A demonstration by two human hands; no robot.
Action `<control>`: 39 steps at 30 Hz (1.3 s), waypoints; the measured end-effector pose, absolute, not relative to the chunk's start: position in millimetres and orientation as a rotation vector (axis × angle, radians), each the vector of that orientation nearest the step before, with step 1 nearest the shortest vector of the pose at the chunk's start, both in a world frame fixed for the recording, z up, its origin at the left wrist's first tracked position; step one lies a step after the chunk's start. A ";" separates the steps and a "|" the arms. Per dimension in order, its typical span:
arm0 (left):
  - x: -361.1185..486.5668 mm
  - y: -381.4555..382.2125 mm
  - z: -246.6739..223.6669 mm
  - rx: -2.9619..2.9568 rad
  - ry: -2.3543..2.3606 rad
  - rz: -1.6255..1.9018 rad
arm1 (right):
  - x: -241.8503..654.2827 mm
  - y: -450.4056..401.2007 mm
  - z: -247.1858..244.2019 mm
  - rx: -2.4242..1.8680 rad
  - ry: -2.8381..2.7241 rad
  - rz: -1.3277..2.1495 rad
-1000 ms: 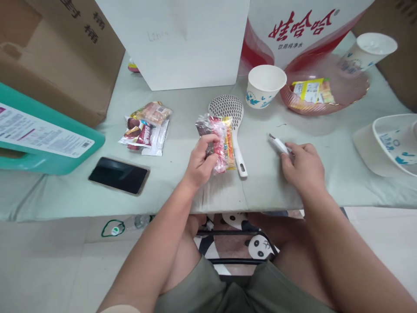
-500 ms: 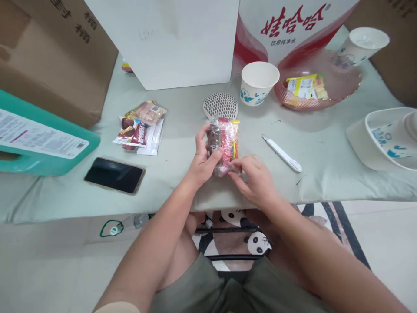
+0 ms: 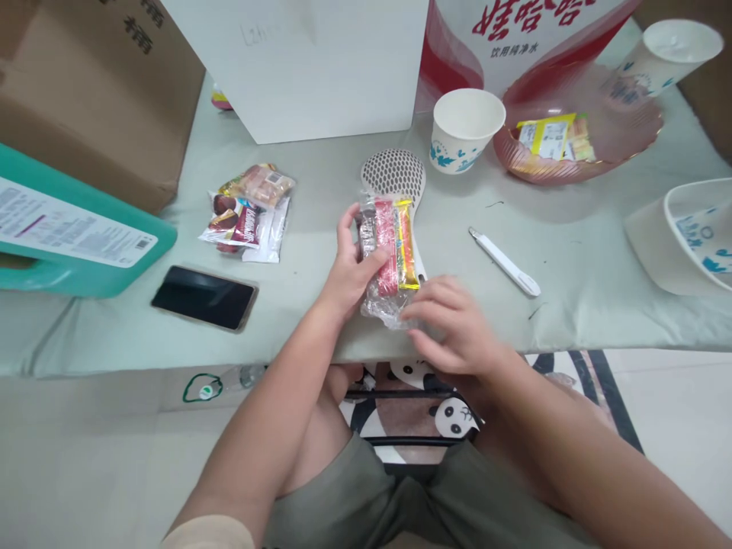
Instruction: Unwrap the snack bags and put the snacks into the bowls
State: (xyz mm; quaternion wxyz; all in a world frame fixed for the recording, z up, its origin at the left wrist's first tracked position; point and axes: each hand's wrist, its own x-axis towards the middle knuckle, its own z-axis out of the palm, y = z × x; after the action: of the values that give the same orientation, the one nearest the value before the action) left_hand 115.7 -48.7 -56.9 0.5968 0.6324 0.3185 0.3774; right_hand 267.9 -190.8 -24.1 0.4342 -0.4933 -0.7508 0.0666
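Observation:
In my left hand is a clear plastic bag of wrapped snacks, with the thumb pressed on its front. Through the film show a red packet, a yellow-and-red packet and a dark one at the left. My right hand is at the bag's lower right edge, thumb and fingers parted and slightly blurred; whether a fingertip touches the film, I cannot tell. Behind the bag lies a white slotted spoon, its handle partly covered. A white utility knife lies to the right.
On the left are a phone, a pile of snack packets and a green jug. A paper cup, a pink glass bowl and a white container stand right. Boxes, including a white one, line the back.
My right fingers have parted and drawn slightly away from the bag's lower end. The plastic there now spreads out loosely, and the bag sits a little lower, showing more of the spoon.

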 end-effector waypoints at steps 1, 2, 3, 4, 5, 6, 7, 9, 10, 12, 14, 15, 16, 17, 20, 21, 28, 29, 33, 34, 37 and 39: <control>113.4 -49.4 -54.3 1.511 0.712 0.847 | 273.0 -189.4 -23.4 -1.279 -1.757 0.155; 111.0 -50.3 -51.5 1.546 0.682 0.796 | 278.7 -187.4 -23.1 -1.363 -1.628 0.137; 108.8 -51.3 -48.7 1.572 0.648 0.727 | 284.3 -185.1 -23.2 -1.460 -1.501 0.124; 106.8 -52.4 -46.1 1.592 0.609 0.650 | 289.6 -182.5 -23.6 -1.554 -1.392 0.131; 105.1 -53.7 -43.6 1.611 0.566 0.575 | 294.1 -179.9 -24.2 -1.628 -1.311 0.161; 103.7 -55.0 -41.3 1.632 0.521 0.507 | 297.5 -177.4 -24.6 -1.674 -1.257 0.205; 102.7 -56.3 -39.2 1.656 0.479 0.447 | 300.0 -175.3 -24.9 -1.694 -1.227 0.252; 101.8 -58.7 -35.3 1.692 0.415 0.340 | 302.2 -172.1 -25.2 -1.688 -1.194 0.345; 101.6 -59.5 -33.3 1.694 0.401 0.299 | 302.6 -170.9 -25.5 -1.677 -1.161 0.382; 101.6 -60.1 -29.0 1.652 0.407 0.227 | 303.8 -168.8 -27.9 -1.651 -1.027 0.428; 101.0 -59.1 -25.0 1.567 0.429 0.171 | 307.3 -165.9 -33.2 -1.600 -0.842 0.466; 100.5 -58.2 -23.5 1.521 0.439 0.152 | 310.0 -164.0 -36.7 -1.562 -0.757 0.490; 99.9 -57.2 -22.7 1.484 0.445 0.142 | 313.0 -161.9 -40.4 -1.527 -0.687 0.523; 99.2 -56.2 -22.5 1.458 0.448 0.139 | 316.2 -159.9 -43.8 -1.499 -0.633 0.557; 99.2 -54.4 -26.9 1.437 0.463 0.191 | 322.6 -156.1 -49.4 -1.465 -0.554 0.565; 100.3 -54.4 -29.7 1.427 0.475 0.233 | 322.3 -156.1 -49.3 -1.466 -0.552 0.510; 120.6 -58.2 -47.8 1.308 0.639 0.602 | 277.9 -165.9 -37.3 -1.450 -0.902 0.535; 123.0 -59.1 -48.5 1.315 0.641 0.629 | 270.8 -166.9 -36.5 -1.443 -0.946 0.603; 126.8 -65.2 -46.5 1.189 0.628 0.628 | 256.8 -168.3 -36.8 -1.399 -1.056 0.769; 126.7 -67.2 -45.3 1.139 0.630 0.590 | 256.0 -168.6 -37.0 -1.386 -1.073 0.788; 125.4 -72.6 -42.5 1.076 0.655 0.483 | 253.2 -170.3 -36.5 -1.383 -1.089 0.818; 124.7 -74.4 -42.2 1.144 0.683 0.533 | 249.6 -172.0 -34.8 -1.390 -1.045 0.830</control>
State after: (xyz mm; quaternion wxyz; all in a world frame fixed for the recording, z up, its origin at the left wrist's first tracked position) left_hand 124.7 -74.4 -42.2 0.7534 0.5240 0.3131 0.2444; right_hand 249.6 -172.0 -34.8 0.5707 -0.5925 -0.4452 0.3537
